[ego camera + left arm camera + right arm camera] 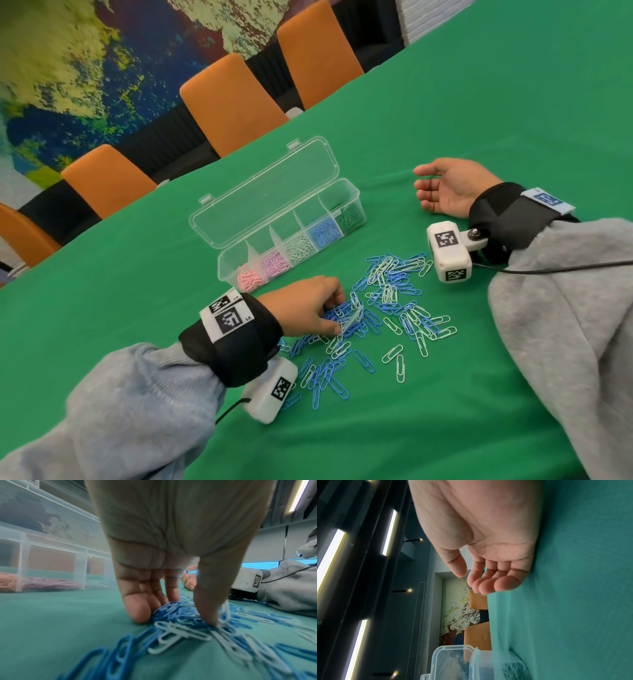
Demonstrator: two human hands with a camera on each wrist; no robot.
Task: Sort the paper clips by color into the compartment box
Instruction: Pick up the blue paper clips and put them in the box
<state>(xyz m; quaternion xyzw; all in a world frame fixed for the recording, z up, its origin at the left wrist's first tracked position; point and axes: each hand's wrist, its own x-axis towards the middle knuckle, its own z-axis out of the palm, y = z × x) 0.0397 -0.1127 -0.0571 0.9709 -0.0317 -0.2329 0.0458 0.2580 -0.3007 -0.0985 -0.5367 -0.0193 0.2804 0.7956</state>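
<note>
Left hand (308,305) is pinching a bunch of blue clips (346,317) off the loose pile (387,308) on the table (445,120), I'm idling right hand (448,188) slack and empty beside the compartment box (291,226), lid open for drops.

Paper clips (376,315) lie on table (479,102) before compartment box (294,236).

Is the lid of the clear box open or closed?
Open. The lid is flipped back behind the compartment box, so you can see the sorted paper clips inside.
</note>
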